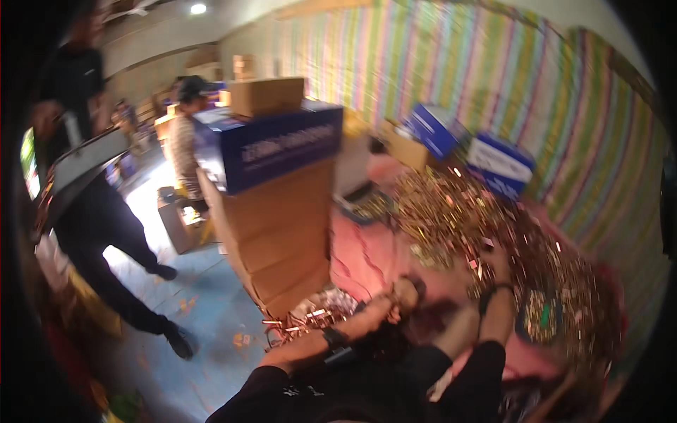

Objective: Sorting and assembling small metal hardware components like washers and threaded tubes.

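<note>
My left hand (402, 296) hangs over the pink sheet near the middle, its fingers curled. Something small and dark at its fingertips is too blurred to name. My right hand (498, 266) reaches to the edge of a large pile of shiny, copper-coloured small pieces (451, 211), and motion smears its fingers. Right of my right forearm sits a dark-rimmed container (541, 317) of similar small pieces with a green thing in it. More copper-coloured pieces (310, 323) lie beside my left forearm.
A tall brown carton (278, 240) with a blue box (289, 144) on top stands left of centre. A grey tray (363, 201) and blue-white boxes (499, 163) lie behind, by a striped wall sheet. One person (106, 225) stands at left; another (187, 134) is behind the cartons.
</note>
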Motion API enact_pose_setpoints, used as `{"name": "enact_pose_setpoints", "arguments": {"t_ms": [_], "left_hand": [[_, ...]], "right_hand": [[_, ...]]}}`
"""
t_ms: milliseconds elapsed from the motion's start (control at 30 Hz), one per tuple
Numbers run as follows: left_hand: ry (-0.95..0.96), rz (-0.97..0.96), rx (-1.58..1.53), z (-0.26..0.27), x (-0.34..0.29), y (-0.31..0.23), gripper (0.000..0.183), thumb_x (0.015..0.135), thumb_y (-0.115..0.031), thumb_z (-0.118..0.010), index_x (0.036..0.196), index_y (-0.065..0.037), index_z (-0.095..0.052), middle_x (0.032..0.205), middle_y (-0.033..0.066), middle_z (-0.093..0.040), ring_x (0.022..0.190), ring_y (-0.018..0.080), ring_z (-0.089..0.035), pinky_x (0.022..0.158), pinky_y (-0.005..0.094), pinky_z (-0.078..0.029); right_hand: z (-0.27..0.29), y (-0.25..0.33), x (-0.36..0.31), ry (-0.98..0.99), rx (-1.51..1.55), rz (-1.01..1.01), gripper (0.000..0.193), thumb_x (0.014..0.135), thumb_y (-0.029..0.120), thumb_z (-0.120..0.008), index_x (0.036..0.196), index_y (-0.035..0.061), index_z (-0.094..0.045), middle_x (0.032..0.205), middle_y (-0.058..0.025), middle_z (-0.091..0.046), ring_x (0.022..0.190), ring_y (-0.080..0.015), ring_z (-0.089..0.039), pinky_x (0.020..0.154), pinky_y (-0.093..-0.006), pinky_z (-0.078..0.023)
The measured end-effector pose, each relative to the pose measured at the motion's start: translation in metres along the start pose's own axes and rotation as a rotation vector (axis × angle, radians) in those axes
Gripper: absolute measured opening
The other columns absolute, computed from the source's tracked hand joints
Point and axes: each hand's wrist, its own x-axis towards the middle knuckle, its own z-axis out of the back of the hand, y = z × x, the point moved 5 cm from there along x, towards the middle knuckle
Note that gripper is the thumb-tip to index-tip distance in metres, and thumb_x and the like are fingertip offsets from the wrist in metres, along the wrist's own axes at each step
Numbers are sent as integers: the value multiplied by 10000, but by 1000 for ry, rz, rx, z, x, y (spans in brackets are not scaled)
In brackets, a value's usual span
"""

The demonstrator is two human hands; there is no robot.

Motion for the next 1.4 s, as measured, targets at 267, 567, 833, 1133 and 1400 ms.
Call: {"name": "enact_pose_setpoints", "arguments": {"t_ms": [267, 567, 833, 1133, 1400], "left_hand": [[-123, 20, 77, 5, 6, 2, 331, 1013, -460, -620, 945, -137, -653, 625, 6, -555, 443, 142, -460, 396, 292, -382], [-108, -151, -37, -20, 13, 17, 440, 1052, -496, -512, 901, -95, -607, 527, -1, -540, 400, 164, -522, 385, 294, -385], [-28, -75, -27, -41, 1, -17, 412, 1040, -484, -543, 824, -135, -579, 575, -24, -536, 445, 140, -525, 399, 298, -373], [-171, 40, -19, -25, -7, -10, 390, 1049, -508, -522, 898, -158, -604, 589, -39, -523, 436, 127, -482, 399, 298, -386], [-101, 3, -192, 32, -43, -33, 211, 988, -323, -673, 1003, -119, -621, 594, -25, -450, 510, 144, -462, 481, 336, -431]], "right_hand": [[-12, 49, -23, -10, 435, 244, 476, 818, 124, -781, 1273, 26, -677, 1081, -102, -755, 896, -203, -690, 818, -355, -549], [-32, -33, 11, -173, -162, 23, 706, 873, 115, -718, 1514, 38, -433, 1457, -310, -478, 1346, -485, -474, 1085, -515, -444], [-18, -93, 18, -229, -81, -254, 738, 854, 33, -666, 1538, 48, -390, 1571, -299, -330, 1413, -480, -396, 1132, -520, -405], [3, -43, -32, -129, -169, -143, 511, 866, 65, -587, 1377, 82, -573, 1293, -225, -615, 1196, -406, -595, 981, -509, -499], [15, 1, -49, -265, 174, 165, 390, 873, 98, -552, 1240, 119, -685, 1085, -174, -740, 1020, -376, -698, 857, -503, -558]]}}
